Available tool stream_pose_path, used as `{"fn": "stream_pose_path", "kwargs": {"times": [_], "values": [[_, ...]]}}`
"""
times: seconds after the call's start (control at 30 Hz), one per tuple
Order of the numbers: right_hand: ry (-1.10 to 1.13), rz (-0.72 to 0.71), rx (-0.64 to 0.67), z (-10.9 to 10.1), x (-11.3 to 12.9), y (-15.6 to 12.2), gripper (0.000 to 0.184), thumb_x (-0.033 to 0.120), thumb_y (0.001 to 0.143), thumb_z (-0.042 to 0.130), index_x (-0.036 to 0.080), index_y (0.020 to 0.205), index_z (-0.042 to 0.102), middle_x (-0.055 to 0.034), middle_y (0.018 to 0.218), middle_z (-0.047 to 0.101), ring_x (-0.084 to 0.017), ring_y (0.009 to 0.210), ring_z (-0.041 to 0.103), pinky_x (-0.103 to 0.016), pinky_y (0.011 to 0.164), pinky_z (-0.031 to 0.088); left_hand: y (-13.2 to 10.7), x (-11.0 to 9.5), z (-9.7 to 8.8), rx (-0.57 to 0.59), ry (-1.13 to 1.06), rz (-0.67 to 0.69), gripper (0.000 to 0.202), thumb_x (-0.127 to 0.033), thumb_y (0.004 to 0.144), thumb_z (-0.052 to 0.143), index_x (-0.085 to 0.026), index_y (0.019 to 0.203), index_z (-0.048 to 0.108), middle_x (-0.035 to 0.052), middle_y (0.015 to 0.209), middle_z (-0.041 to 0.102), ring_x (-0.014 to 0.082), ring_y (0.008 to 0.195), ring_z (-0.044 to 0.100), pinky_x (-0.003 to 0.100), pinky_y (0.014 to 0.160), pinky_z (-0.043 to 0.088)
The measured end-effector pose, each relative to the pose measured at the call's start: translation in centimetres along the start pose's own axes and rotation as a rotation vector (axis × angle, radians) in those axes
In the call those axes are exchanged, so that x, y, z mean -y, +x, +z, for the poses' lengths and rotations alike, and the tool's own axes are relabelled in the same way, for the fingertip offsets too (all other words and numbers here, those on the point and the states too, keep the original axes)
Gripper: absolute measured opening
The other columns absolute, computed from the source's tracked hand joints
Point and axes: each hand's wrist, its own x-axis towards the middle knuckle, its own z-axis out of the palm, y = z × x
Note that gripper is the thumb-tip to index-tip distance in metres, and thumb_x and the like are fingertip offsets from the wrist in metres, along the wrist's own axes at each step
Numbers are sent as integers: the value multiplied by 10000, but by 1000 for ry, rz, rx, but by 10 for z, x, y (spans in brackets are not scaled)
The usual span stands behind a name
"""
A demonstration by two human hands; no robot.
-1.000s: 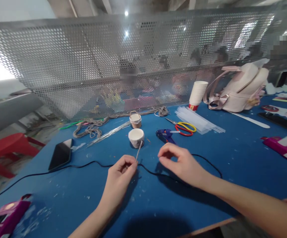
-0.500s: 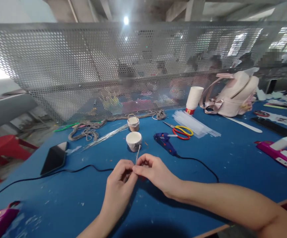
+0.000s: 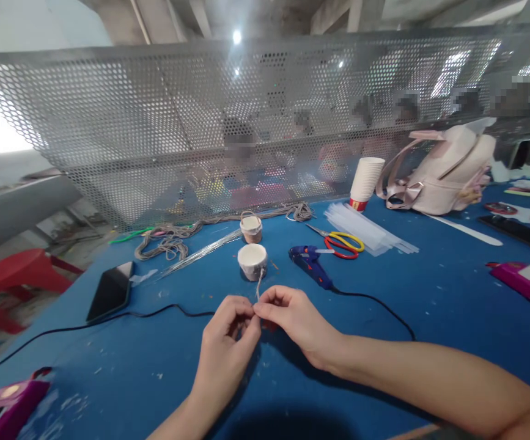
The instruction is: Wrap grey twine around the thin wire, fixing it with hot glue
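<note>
Both hands meet above the blue table, fingertips pinched together around a thin grey cord (image 3: 259, 286). My left hand (image 3: 230, 335) is closed on the cord from the left, and my right hand (image 3: 294, 318) pinches it from the right. From the fingers the cord runs up to the side of a small white cup (image 3: 252, 263), open at the top, with a greyish wrapped side. Just behind stands a small brown cup (image 3: 250, 230) with a white cover and a looped handle. The cord's end inside my fingers is hidden.
To the right lie a blue glue gun (image 3: 311, 267) with a black cable, scissors (image 3: 345, 243), translucent strips (image 3: 365, 229), stacked paper cups (image 3: 367, 183) and a pink backpack (image 3: 443, 174). Grey cord (image 3: 164, 244), wires (image 3: 205, 253) and a phone (image 3: 111, 290) lie left. A perforated metal screen (image 3: 154, 122) stands behind.
The view has shifted slightly, so most things appear a little farther right. Both hands still pinch the cord close together, and the cord between cup and fingers looks slightly more curved.
</note>
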Motion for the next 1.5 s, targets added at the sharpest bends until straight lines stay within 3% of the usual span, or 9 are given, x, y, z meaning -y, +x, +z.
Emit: {"fn": "stream_pose_path", "kwargs": {"times": [0.17, 0.3, 0.47, 0.67, 1.07, 1.5], "values": [[-4, 25, -11, -2, 0, 1, 113, 235, 658, 649, 154, 641, 573, 51, 553, 508, -82, 544, 420, -228, 554, 326, 0, 1, -2, 4, -43, 10, 101, -196, 763, 538, -210, 672, 579, 9, 721, 589, 151, 667, 555, 230, 590, 442], [5, 33, -6, -3, 2, 0, 118, 240, 660, 651, 157, 643, 570, 51, 531, 518, -86, 539, 462, -227, 549, 332, -1, 6, -2, -49, -97, -64, 47, -236, 745, 565, -208, 718, 592, -5, 691, 591, 142, 624, 558, 228, 577, 461], [4, 36, 9, -4, 8, -2, 115, 240, 656, 642, 152, 633, 571, 39, 559, 552, -70, 484, 458, -228, 536, 341, 1, 6, -1, -101, -135, -195, 135, -326, 698, 645, -204, 737, 603, -16, 643, 597, 137, 574, 556, 223, 533, 466], [8, 28, 38, -5, 11, -3, 106, 234, 656, 638, 159, 645, 564, 47, 542, 532, -65, 454, 430, -224, 504, 325, 3, 0, 0, -154, -168, -256, 221, -364, 611, 713, -195, 710, 610, -13, 615, 606, 144, 563, 568, 236, 528, 484], [14, 49, 40, -5, 11, -3, 103, 224, 649, 640, 161, 648, 558, 61, 513, 504, -65, 451, 419, -221, 491, 318, 3, -1, -4, -166, -129, -246, 208, -362, 624, 719, -189, 683, 619, -13, 577, 590, 132, 513, 534, 227, 481, 445], [23, 48, 67, -3, 8, -2, 84, 201, 655, 636, 157, 651, 564, 68, 519, 492, -59, 450, 423, -217, 492, 319, 1, -5, -6, -113, -191, -299, 245, -401, 672, 707, -181, 666, 600, -51, 506, 513, 76, 425, 392, 193, 404, 313]]}}
